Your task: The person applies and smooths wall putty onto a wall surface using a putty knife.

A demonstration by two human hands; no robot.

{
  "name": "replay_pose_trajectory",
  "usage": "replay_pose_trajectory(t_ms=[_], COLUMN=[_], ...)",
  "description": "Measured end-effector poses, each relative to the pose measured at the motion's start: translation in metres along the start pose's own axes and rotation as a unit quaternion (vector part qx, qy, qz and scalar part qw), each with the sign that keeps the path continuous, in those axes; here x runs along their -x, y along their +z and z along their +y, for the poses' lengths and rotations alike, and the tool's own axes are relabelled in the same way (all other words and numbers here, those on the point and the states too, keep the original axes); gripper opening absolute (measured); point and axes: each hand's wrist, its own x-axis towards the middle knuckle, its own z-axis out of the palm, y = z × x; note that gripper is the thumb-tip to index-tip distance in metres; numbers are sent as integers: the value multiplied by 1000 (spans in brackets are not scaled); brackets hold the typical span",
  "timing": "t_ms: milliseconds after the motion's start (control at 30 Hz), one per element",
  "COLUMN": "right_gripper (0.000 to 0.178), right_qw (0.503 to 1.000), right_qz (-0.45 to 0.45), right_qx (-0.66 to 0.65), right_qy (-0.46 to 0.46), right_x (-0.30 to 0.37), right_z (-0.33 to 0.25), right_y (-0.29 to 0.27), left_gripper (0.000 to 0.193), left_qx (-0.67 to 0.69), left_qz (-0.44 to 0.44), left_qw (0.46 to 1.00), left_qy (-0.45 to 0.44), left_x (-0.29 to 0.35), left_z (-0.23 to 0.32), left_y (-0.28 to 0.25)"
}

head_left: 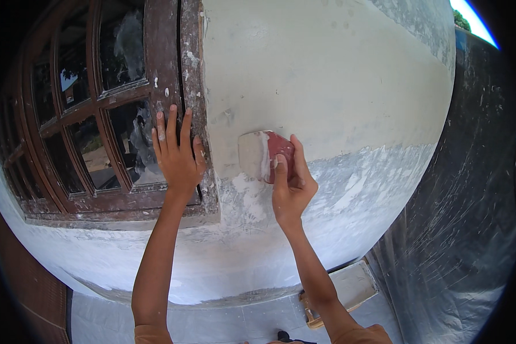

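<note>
The scraper (264, 156), a flat blade with a red handle, is lying flat against the wall (327, 86), just right of the window frame (192, 86). Its blade is coated in pale putty and is pointing left, toward the frame. The right hand (291, 186) is gripping the scraper from below: the thumb is pressing across the red handle, a finger is running up its right edge, and the remaining fingers are curling behind it.

The blade is sitting at the line where the smooth cream coat above is meeting the rougher, grey-white patchy band below. White smears are showing on the wall directly under the blade.

The left hand (178, 155) is resting open and flat, fingers spread and pointing up, on the lower right corner of the brown window frame. It is holding nothing. Paint spots are showing on its fingers.

The window (97, 103) is showing dark glass panes divided by wooden bars, with white splashes on the timber.

Below, on the tiled floor (212, 321), a flat board (344, 292) carrying pale putty is lying near the foot of the wall. A dark plastic sheet (470, 229) is hanging at the right.
</note>
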Motion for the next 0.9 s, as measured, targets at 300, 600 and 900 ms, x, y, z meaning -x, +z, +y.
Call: replay_pose_trajectory(t_ms=[300, 600, 900], right_gripper=[39, 38, 40], right_qw=[1000, 989, 996], right_qz=[-10, 83, 64], right_qx=[-20, -111, -10], right_qy=[-3, 57, 56], right_x=[11, 11, 17], right_z=[-7, -13, -5], right_y=[-10, -18, -35], left_gripper=[48, 49, 48], left_qx=[3, 16, 9], left_qz=[-3, -2, 1], left_qw=[1000, 1000, 1000], left_qy=[3, 7, 5], left_x=[3, 1, 3], left_z=[-3, 4, 2], left_y=[1, 1, 2])
